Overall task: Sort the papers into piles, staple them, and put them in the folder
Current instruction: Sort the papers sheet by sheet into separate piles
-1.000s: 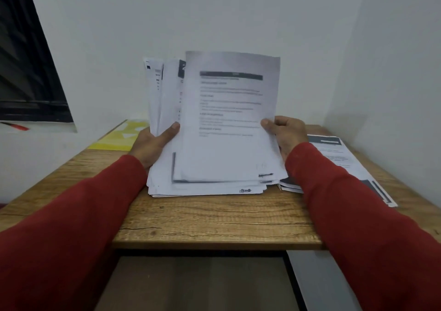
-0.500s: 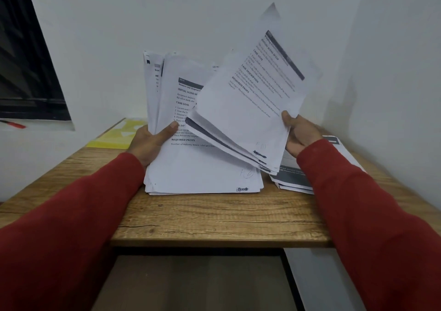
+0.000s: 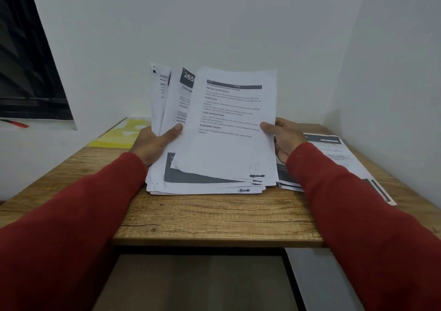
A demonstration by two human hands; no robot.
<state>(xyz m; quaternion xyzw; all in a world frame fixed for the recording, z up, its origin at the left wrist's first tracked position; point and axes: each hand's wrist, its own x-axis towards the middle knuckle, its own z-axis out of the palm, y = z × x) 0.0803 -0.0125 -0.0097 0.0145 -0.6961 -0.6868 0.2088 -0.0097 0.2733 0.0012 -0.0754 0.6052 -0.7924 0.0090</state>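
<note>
White walls cornered a wooden desk (image 3: pixel 214 217); both hands, left hand (image 3: pixel 152 143) and right hand (image 3: pixel 284 139), gripped the unsorted paper stack (image 3: pixel 226 131); one pile (image 3: pixel 334 153) lay at the right edge; stapling and the yellow folder (image 3: pixel 119 134) remained.

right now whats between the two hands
In the head view, the front sheet of the paper stack spans the gap, left hand and right hand gripping its edges.

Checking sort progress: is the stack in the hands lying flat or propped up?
Propped up. The paper stack stands tilted on its lower edge on the table, fanned at the top, gripped by the left hand and right hand.
</note>
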